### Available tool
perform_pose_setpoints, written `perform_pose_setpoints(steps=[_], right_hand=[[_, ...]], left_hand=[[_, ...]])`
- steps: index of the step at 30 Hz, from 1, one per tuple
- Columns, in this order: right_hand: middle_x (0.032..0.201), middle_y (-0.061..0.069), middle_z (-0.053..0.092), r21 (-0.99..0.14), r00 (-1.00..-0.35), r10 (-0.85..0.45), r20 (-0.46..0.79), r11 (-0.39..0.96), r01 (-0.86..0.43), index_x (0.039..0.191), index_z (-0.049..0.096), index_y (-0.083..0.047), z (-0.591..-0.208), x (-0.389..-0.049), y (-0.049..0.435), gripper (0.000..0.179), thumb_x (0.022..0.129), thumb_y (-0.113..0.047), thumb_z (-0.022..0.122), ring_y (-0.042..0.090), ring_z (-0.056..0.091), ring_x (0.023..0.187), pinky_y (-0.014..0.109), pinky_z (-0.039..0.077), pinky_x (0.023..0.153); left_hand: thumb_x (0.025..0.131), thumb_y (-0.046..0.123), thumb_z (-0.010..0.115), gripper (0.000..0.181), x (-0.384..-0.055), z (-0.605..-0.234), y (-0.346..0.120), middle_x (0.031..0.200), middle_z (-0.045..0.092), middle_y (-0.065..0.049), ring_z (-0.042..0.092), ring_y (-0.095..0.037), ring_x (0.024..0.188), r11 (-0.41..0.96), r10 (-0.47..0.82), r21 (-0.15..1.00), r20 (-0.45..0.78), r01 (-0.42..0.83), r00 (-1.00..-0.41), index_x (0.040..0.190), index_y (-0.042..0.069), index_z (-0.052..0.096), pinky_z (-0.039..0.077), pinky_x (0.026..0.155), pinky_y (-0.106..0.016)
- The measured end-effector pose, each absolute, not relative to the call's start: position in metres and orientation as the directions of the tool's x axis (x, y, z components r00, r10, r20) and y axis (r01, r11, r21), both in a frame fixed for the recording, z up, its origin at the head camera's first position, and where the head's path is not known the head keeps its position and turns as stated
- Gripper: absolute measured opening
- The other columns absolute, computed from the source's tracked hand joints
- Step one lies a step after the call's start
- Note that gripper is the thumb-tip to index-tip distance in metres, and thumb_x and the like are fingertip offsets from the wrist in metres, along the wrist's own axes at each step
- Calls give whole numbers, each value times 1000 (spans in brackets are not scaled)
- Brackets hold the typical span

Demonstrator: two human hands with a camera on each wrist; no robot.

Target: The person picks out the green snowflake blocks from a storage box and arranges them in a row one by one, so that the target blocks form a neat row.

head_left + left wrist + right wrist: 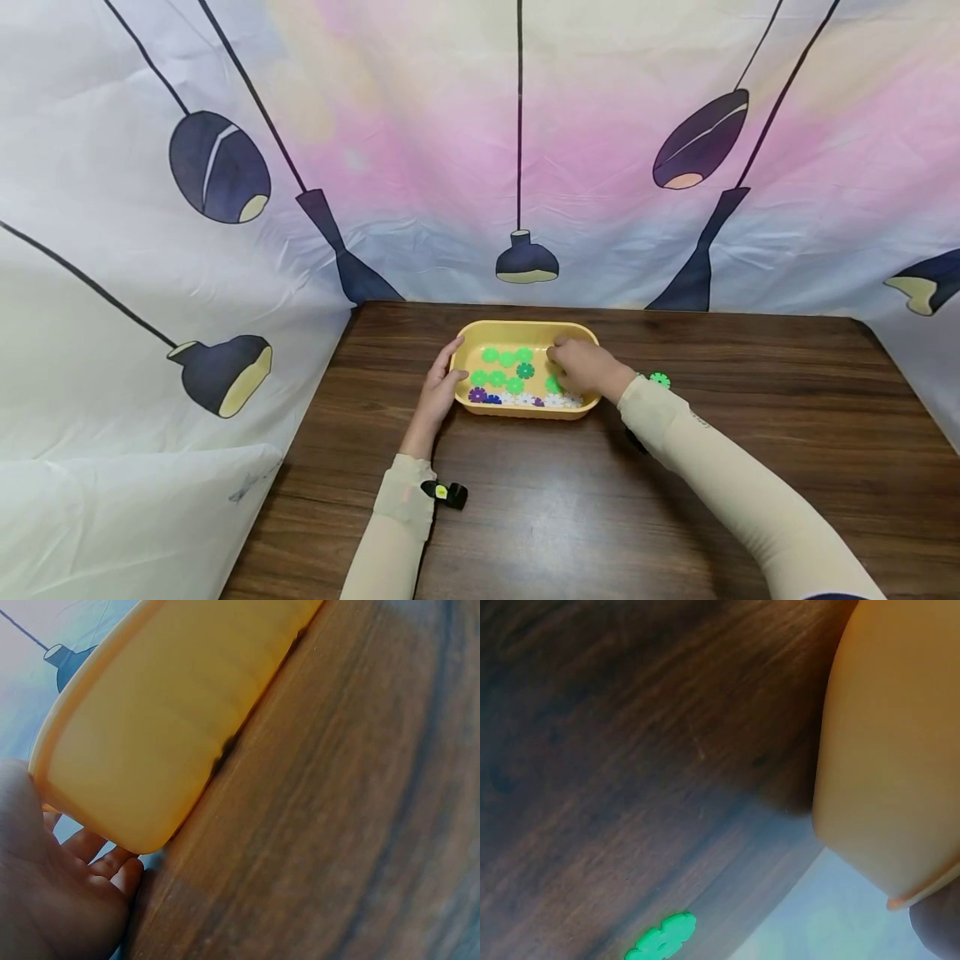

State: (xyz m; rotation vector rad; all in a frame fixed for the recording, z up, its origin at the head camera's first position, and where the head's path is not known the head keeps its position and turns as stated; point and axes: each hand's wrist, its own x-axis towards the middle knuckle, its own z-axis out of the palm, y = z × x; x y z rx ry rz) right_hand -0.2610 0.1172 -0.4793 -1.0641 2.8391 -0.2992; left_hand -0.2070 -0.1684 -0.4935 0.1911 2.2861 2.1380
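Note:
A yellow plastic tray stands on the table, with flower-shaped plastic pieces lying inside. Several are light green, one is darker green, and purple, blue and white pieces line the near side. My left hand grips the tray's left end, thumb at the rim and fingers around the outside wall. In the left wrist view those fingers curl under the end. Reaching over the right end, my right hand has its fingers bent down inside the tray; I cannot tell whether they hold a piece.
Just right of the tray, a green flower piece lies on the wooden table, partly beside the right forearm. Behind the table's far edge hangs a cloth backdrop printed with lamps.

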Motion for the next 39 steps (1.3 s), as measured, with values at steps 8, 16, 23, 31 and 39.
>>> perform_pose_setpoints(steps=[8,16,23,31,39], right_hand=[[89,6,57,-303,-735,-678,16,697,-650,96,70,-3,-475,-261,120,7,90,1,71,16,46,72,31,41,67],[106,14,70,-356,-712,-700,62,651,-671,110,77,2,-473,-258,123,20,91,-2,72,23,66,91,40,58,81],[108,14,71,-374,-682,-727,81,612,-697,112,77,2,-466,-253,126,24,89,0,70,26,68,95,41,58,82],[108,15,70,-373,-669,-736,103,595,-712,112,76,4,-456,-253,132,24,88,0,72,27,69,96,42,59,83],[112,16,70,-408,-692,-717,85,608,-681,116,75,5,-441,-251,142,28,89,0,71,29,69,98,45,58,84]], left_hand=[[98,-10,47,62,-207,-495,-168,170,29,-21,17,-37,160,63,98,995,77,84,-992,159,-3,40,21,125,-55],[98,-10,47,63,-207,-496,-168,170,29,-22,19,-38,159,72,87,994,75,81,-993,159,-3,40,22,125,-55],[98,-11,46,62,-206,-497,-168,170,29,-23,19,-38,159,69,83,994,83,89,-993,159,-3,40,22,125,-55],[98,-8,48,61,-207,-495,-168,169,29,-24,20,-39,159,72,85,993,88,94,-993,159,-4,40,22,125,-55],[99,-5,50,61,-221,-520,-173,170,32,-19,22,-34,159,91,76,990,98,105,-992,160,1,42,24,125,-53]])
